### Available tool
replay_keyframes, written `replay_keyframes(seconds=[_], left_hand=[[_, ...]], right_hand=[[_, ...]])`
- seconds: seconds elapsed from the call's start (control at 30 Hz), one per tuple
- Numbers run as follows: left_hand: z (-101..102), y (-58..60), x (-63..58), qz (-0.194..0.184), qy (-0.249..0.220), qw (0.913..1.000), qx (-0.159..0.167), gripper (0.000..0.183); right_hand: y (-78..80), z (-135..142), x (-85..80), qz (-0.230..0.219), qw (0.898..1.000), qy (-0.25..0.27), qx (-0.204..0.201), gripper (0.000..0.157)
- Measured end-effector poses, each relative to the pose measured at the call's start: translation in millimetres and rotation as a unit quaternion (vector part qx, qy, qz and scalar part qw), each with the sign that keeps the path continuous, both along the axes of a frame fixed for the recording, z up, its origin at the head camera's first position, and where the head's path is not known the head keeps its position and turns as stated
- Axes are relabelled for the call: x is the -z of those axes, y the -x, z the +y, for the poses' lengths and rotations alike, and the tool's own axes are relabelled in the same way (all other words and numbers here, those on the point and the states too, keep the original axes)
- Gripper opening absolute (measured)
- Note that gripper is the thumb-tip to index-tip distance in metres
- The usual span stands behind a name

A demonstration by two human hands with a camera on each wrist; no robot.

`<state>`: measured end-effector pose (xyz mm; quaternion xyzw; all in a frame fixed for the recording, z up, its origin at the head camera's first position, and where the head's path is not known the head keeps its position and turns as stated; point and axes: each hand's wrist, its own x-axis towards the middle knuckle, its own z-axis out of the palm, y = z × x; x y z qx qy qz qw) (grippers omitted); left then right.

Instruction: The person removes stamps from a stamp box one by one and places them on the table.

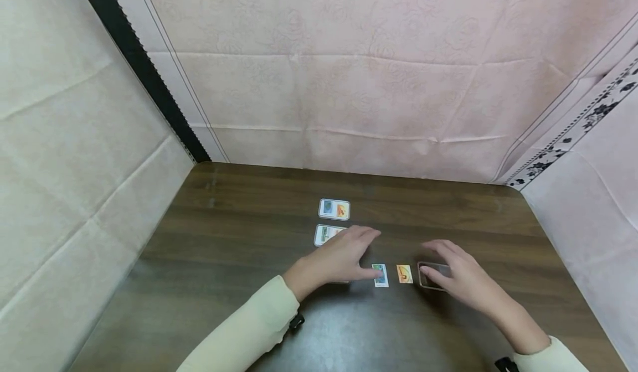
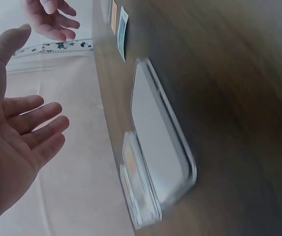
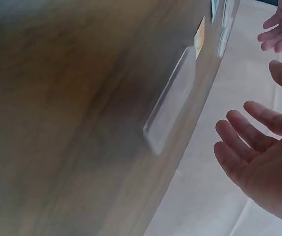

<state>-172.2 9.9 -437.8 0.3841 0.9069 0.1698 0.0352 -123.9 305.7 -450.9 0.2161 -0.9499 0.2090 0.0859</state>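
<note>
My left hand (image 1: 339,258) hovers with relaxed, spread fingers over the table, its thumb by a small blue-green stamp-like picture (image 1: 381,283). Beneath that hand lies a white flat case (image 2: 155,132), mostly hidden in the head view. Beside the blue picture lies a small orange-yellow one (image 1: 404,274). My right hand (image 1: 468,278) is above a clear rectangular case (image 3: 173,101) and partly covers it in the head view. Its fingers are loosely bent and hold nothing. Both wrist views show the palms apart from the cases.
Farther back lie two clear-edged cases with small pictures inside, one rear case (image 1: 334,209) and one nearer case (image 1: 326,234) partly behind the left hand. The brown wood-look table (image 1: 239,217) ends at a pale cloth backdrop (image 1: 349,95), with cloth on both sides.
</note>
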Motion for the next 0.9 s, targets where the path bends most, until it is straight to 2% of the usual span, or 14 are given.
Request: replay_keyframes(seconds=[0.23, 0.5, 0.7, 0.9], left_hand=[[21.0, -2.5, 2.0, 0.020, -0.003, 0.9997, 0.017, 0.091], [51.6, -4.4, 9.6, 0.062, 0.039, 0.9969, 0.029, 0.095], [71.8, -6.0, 13.4, 0.068, 0.072, 0.9947, 0.028, 0.095], [89.3, -6.4, 17.8, 0.089, 0.106, 0.9898, 0.031, 0.089]], right_hand=[[-6.3, 19.9, 9.4, -0.006, 1.000, -0.008, -0.003, 0.059], [-8.6, 38.0, 15.0, -0.043, 0.999, -0.001, -0.015, 0.071], [-8.3, 46.6, 22.1, -0.029, 0.999, -0.016, -0.021, 0.079], [-7.6, 51.9, 27.5, -0.009, 0.999, -0.029, -0.028, 0.079]])
